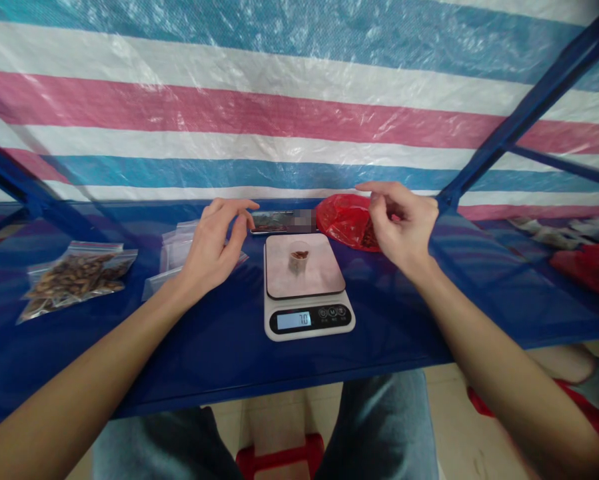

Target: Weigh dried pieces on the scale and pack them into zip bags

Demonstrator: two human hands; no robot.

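Observation:
A white kitchen scale stands mid-shelf, its display lit. On its plate sits a small clear cup holding a few brown pieces. My left hand hovers left of the scale over a pile of clear zip bags, fingers curled and apart, holding nothing. My right hand hovers right of the scale, just in front of a red plastic bag of brown pieces; its fingertips are bent loosely inward and I see nothing in them.
A filled clear bag of brown pieces lies at the far left on the blue shelf. A phone lies behind the scale. More bags lie at the right. Blue frame bars slant at both sides before a striped tarp.

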